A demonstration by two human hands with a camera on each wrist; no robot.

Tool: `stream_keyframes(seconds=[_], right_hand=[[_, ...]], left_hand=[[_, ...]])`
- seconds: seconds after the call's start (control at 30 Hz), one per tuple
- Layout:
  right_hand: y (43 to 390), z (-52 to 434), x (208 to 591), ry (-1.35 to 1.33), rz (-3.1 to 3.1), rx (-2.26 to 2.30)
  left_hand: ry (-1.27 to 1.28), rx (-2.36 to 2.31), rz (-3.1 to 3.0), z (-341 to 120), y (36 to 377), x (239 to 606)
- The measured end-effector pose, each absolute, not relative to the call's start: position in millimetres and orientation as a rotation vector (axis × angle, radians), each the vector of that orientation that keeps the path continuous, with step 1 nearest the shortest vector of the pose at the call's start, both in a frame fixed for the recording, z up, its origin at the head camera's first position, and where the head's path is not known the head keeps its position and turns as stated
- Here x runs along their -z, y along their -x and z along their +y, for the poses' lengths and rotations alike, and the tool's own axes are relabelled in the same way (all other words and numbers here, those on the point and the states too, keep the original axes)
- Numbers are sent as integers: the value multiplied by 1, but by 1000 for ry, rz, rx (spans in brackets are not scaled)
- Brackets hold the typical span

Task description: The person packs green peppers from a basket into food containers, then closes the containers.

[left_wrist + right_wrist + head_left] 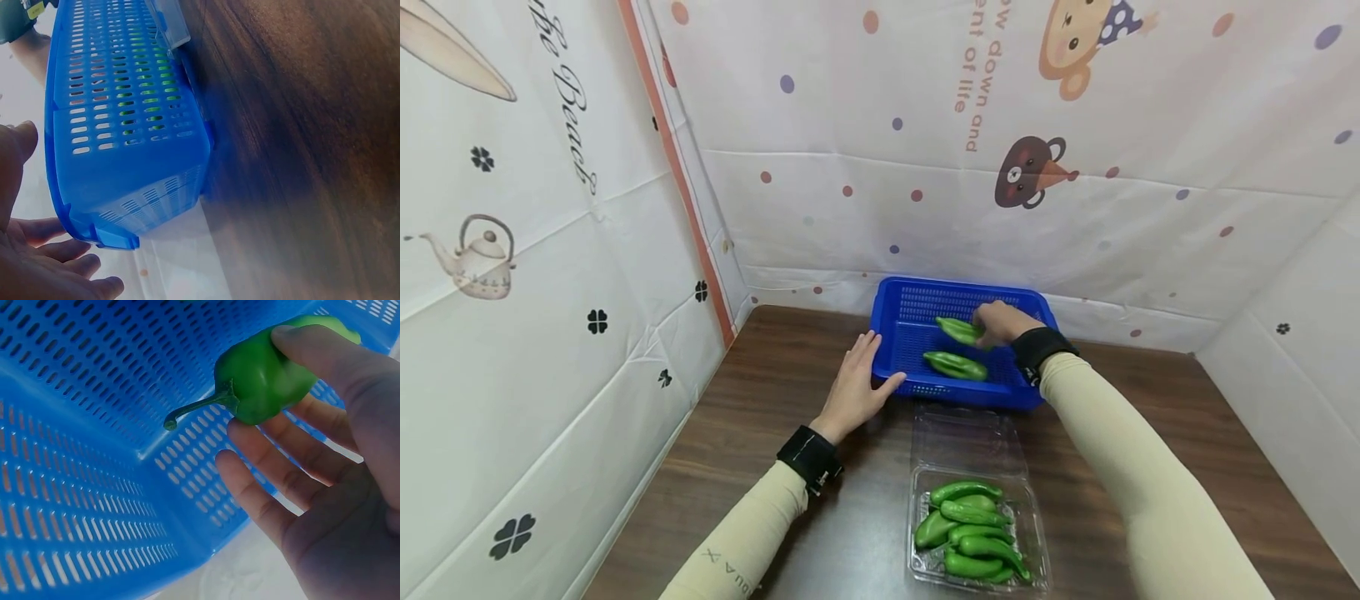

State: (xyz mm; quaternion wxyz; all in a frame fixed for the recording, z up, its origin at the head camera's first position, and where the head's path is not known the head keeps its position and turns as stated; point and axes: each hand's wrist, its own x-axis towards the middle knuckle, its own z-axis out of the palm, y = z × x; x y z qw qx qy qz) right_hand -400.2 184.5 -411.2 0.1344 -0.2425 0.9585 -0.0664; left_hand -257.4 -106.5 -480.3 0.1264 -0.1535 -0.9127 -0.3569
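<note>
A green pepper (259, 378) with a dark curved stem is pinched between the thumb and fingers of my right hand (1002, 323), inside the blue perforated basket (891, 312). In the head view the held pepper (955, 329) is partly hidden by that hand. A second green pepper (955, 365) lies on the basket floor, nearer to me. My left hand (853, 390) is at the basket's left side, fingers spread along the rim and thumb by the front corner. The left wrist view shows its fingers (65, 250) extended beside the basket corner.
A clear plastic clamshell box (917, 492) stands in front of the basket, its lid (966, 437) folded back toward it. Several green peppers (973, 533) are heaped in the box. The wooden table (760, 375) meets printed cloth walls (820, 225) at the back and sides.
</note>
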Motion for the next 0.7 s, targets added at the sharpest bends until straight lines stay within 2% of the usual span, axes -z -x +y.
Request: stream_keyframes(seconds=[0.7], right_hand=[[363, 193, 396, 925, 2825, 282]], left_hand=[[539, 1102, -2598, -107, 240, 479]])
